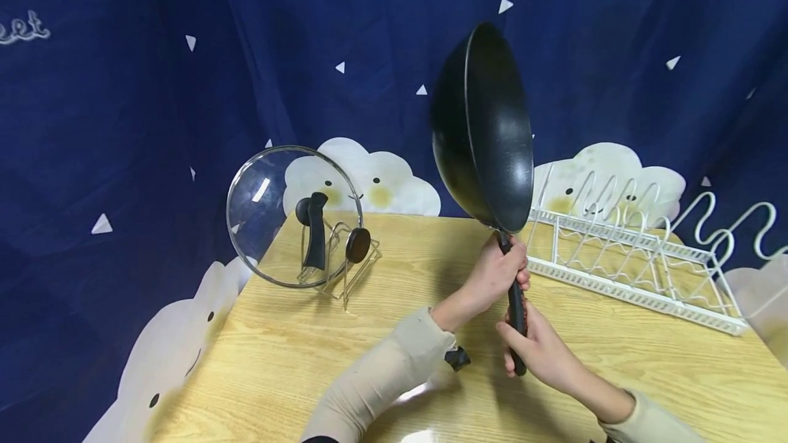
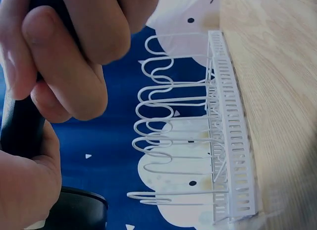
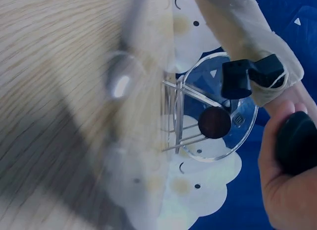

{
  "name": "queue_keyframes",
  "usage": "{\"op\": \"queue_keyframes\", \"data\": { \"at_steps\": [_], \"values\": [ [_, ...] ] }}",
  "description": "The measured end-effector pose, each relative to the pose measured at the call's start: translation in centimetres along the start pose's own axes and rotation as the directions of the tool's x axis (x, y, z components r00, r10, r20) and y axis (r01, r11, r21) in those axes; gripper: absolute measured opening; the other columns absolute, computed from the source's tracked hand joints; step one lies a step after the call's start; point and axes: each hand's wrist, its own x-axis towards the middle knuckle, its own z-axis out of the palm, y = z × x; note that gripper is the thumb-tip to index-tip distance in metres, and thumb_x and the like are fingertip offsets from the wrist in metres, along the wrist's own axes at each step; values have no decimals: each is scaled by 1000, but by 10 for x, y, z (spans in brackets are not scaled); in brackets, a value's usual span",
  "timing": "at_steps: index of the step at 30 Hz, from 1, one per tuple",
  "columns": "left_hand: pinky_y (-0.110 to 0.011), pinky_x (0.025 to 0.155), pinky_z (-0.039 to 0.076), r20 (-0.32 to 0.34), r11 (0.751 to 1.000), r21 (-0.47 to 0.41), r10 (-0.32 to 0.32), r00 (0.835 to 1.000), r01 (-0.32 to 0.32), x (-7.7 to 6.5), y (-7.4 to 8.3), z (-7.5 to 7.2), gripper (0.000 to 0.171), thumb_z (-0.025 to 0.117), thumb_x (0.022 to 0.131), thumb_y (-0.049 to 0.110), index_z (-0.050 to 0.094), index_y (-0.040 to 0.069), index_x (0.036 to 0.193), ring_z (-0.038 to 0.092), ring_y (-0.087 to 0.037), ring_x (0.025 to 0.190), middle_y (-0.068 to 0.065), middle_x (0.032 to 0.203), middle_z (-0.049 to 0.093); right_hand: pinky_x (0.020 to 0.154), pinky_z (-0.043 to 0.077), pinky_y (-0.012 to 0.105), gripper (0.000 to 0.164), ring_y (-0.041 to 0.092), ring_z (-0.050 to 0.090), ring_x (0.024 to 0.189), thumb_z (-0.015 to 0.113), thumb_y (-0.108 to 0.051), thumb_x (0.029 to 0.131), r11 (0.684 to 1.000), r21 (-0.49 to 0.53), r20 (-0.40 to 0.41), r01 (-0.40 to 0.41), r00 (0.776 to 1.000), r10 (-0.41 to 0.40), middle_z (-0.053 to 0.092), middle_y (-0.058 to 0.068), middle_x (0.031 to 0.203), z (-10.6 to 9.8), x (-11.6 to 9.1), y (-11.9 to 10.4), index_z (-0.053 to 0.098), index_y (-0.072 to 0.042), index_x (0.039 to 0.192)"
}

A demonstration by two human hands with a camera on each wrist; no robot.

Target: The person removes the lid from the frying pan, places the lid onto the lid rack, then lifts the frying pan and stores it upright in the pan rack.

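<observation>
A deep black wok (image 1: 498, 128) is held above the table, its bowl upward and its opening turned to the right. My left hand (image 1: 495, 275) grips the black handle (image 1: 516, 313) close to the bowl. Lower down, near the handle's end, my right hand (image 1: 542, 347) also holds it. In the left wrist view, fingers (image 2: 74, 66) curl round the handle and part of the wok (image 2: 77, 210) shows at the bottom. The right wrist view has the right hand (image 3: 292, 195) round the handle's end (image 3: 297, 143).
On the left, a glass lid (image 1: 265, 224) with a black knob leans in a wire stand (image 1: 347, 275). A white wire dish rack (image 1: 634, 286) stands on the right of the wooden table (image 1: 295, 361). Behind hangs a dark blue curtain (image 1: 369, 108) with clouds.
</observation>
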Motion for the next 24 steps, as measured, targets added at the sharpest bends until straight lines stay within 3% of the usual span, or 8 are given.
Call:
{"op": "queue_keyframes", "data": {
  "at_steps": [4, 9, 13, 19, 24],
  "values": [
    [-20, 43, 44, 17, 995, 94, 25, 1000, -26, 0, 3, 5, 16, 42, 96, 4, 36, 14, 85, 42, -7, 43, 0, 53, 40, 40, 49, 40, 18, 16, 56, 44, 42, -2, 100, 997, 24, 4, 77, 997, -77, 52, 0, 56, -3, -3, 6, 31, 12, 100],
    [-21, 43, 47, 6, 957, 289, 22, 1000, -23, 1, 10, 16, 10, 48, 95, 8, 41, 10, 89, 48, -8, 41, 0, 52, 46, 40, 48, 39, 9, 16, 57, 45, 38, 6, 98, 976, 104, -8, 193, 981, -193, 52, 2, 58, -5, -5, 11, 31, 11, 98],
    [-22, 42, 48, 0, 921, 390, -10, 1000, 9, 3, 14, 25, 9, 51, 96, 12, 43, 8, 92, 49, -7, 39, -1, 52, 48, 40, 47, 38, 6, 19, 58, 45, 35, 13, 96, 937, 176, -28, 301, 953, -301, 52, 10, 57, -5, -6, 13, 30, 9, 96],
    [-23, 43, 50, -11, 875, 481, -58, 998, 56, 7, 16, 43, 11, 53, 95, 16, 44, 11, 94, 50, -9, 39, -1, 52, 50, 40, 47, 37, 14, 20, 58, 47, 29, 18, 94, 885, 280, -46, 372, 926, -375, 52, 12, 60, -11, -13, 15, 31, 4, 97],
    [-23, 45, 50, 42, 873, 484, -90, 995, 58, 9, 13, 52, 15, 54, 96, 16, 41, 10, 97, 51, -10, 40, -2, 55, 50, 43, 49, 37, 26, 18, 60, 55, 23, 18, 95, 803, 475, -7, 360, 914, -405, 51, 11, 68, -16, -20, 17, 34, -5, 103]
  ]
}}
